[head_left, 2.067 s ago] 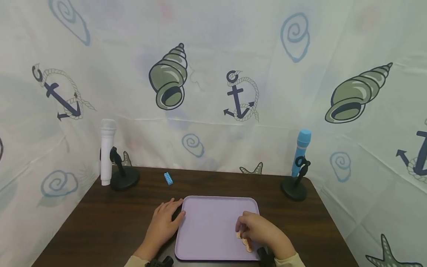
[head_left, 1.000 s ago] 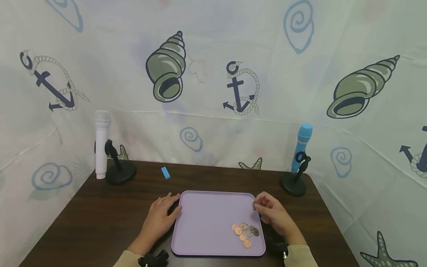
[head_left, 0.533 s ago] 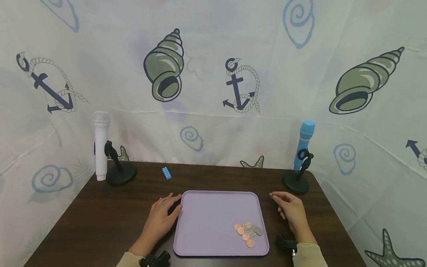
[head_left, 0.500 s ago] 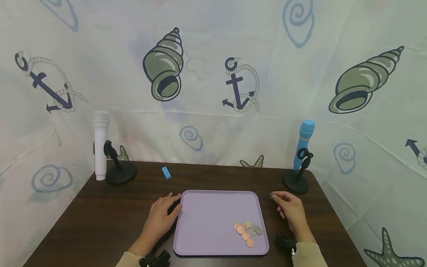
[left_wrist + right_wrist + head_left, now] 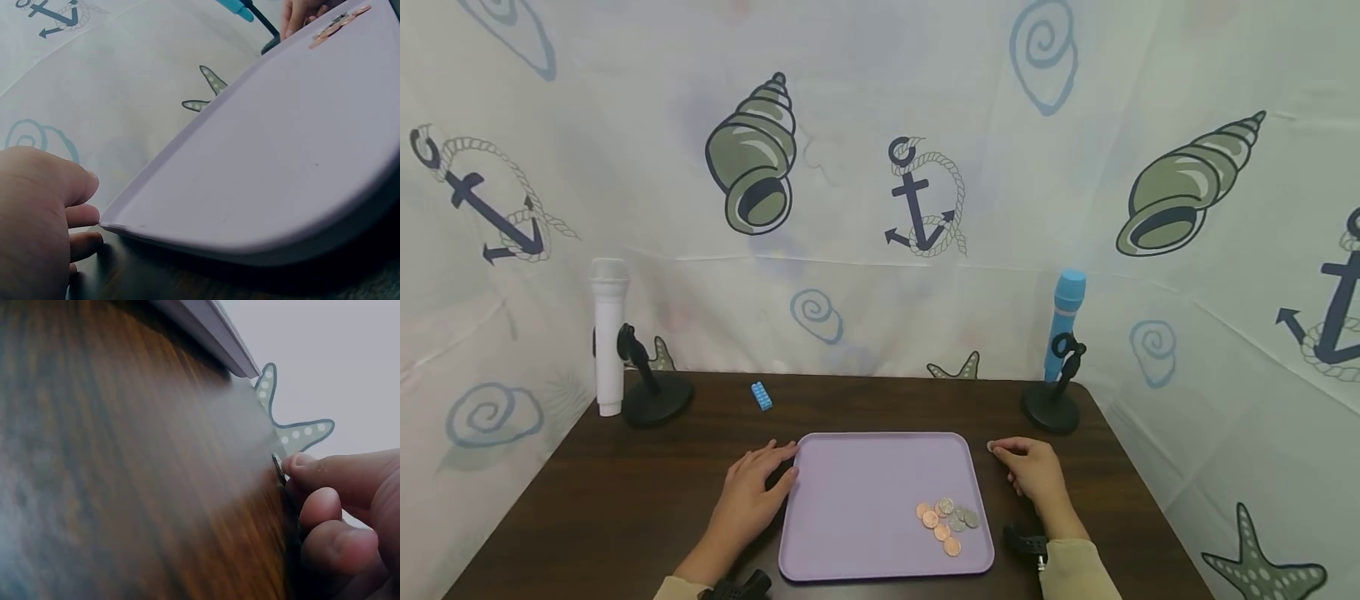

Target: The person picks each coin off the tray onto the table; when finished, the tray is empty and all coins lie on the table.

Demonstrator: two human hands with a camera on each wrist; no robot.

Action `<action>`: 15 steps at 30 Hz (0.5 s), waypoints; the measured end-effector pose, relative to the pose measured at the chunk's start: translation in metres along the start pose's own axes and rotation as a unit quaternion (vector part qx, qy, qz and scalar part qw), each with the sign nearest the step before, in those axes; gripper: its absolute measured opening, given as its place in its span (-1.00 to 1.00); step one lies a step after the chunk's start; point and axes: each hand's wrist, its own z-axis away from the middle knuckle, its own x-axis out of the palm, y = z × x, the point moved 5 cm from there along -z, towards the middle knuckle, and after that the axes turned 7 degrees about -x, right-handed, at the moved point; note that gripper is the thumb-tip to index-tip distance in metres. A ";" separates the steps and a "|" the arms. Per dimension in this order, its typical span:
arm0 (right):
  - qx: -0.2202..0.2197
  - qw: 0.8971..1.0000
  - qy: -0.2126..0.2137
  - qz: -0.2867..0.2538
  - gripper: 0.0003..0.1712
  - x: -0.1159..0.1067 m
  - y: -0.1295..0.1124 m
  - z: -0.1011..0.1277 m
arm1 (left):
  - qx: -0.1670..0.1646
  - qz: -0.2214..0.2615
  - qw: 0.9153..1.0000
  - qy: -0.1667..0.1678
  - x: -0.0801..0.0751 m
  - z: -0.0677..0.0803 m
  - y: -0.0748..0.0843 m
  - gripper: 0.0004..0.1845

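A lilac tray lies on the dark wooden table. Several copper and silver coins are grouped in its front right part. My right hand is beyond the tray's right side and pinches one silver coin between thumb and finger. In the right wrist view that coin stands on edge, close over the wood. My left hand lies with relaxed fingers at the tray's left edge, fingertips right at the rim, as the left wrist view shows at the tray's corner.
At the back left, a white microphone leans by a black stand. A blue microphone in another black stand is at the back right, behind my right hand. A small blue toy brick lies behind the tray. Patterned cloth hangs behind the table.
My right hand has gone from the coins on the tray, over its right edge, to the table with one silver coin. The left hand has stayed at the tray's left edge.
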 end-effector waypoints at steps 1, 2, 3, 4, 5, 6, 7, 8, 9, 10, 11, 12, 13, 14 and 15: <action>-0.001 1.000 0.000 0.000 -0.77 0.001 0.000 0.001 | -0.001 0.001 1.000 -0.002 0.000 0.001 0.000 -0.54; -0.004 1.000 0.003 -0.001 -0.76 0.001 0.000 0.001 | -0.001 0.002 1.000 -0.002 -0.001 0.001 0.000 -0.54; -0.007 1.000 0.006 -0.003 -0.76 0.000 0.000 0.001 | 0.001 0.002 1.000 -0.001 -0.001 0.000 0.000 -0.54; -0.010 1.000 0.010 -0.012 -0.74 0.000 -0.001 0.000 | 0.002 0.003 1.000 0.000 -0.002 0.000 0.001 -0.55; -0.012 1.000 0.013 -0.023 -0.72 -0.001 -0.002 -0.001 | 0.004 0.002 1.000 0.001 -0.004 -0.001 0.002 -0.55; -0.010 0.999 0.016 -0.035 -0.72 -0.001 -0.002 -0.002 | 0.006 0.000 1.000 0.003 -0.005 -0.001 0.002 -0.55; -0.011 0.999 0.018 -0.049 -0.69 -0.002 -0.003 -0.002 | 0.007 0.000 1.000 0.004 -0.006 -0.002 0.003 -0.55; -0.012 0.998 0.020 -0.064 -0.67 -0.002 -0.004 -0.003 | 0.007 0.000 1.000 0.006 -0.006 -0.003 0.003 -0.56; -0.013 0.997 0.022 -0.079 -0.65 -0.002 -0.005 -0.004 | 0.006 -0.001 1.000 0.007 -0.007 -0.003 0.003 -0.56; -0.014 0.995 0.025 -0.095 -0.63 -0.003 -0.005 -0.004 | 0.005 -0.001 1.000 0.008 -0.007 -0.003 0.003 -0.56; -0.015 0.994 0.029 -0.107 -0.62 -0.003 -0.005 -0.004 | 0.005 -0.001 1.000 0.007 -0.007 -0.002 0.002 -0.56; -0.019 0.993 0.034 -0.115 -0.61 -0.004 -0.006 -0.003 | 0.003 0.000 1.000 0.006 -0.006 -0.002 0.002 -0.56; -0.024 0.992 0.037 -0.117 -0.61 -0.005 -0.008 -0.002 | 0.001 0.002 1.000 0.004 -0.005 -0.001 0.001 -0.56; -0.031 0.993 0.038 -0.110 -0.62 -0.006 -0.012 0.000 | 0.000 0.002 1.000 0.002 -0.004 -0.001 0.000 -0.56; -0.044 0.994 0.032 -0.094 -0.64 -0.006 -0.017 0.003 | 0.000 0.002 1.000 0.001 -0.004 -0.001 0.000 -0.56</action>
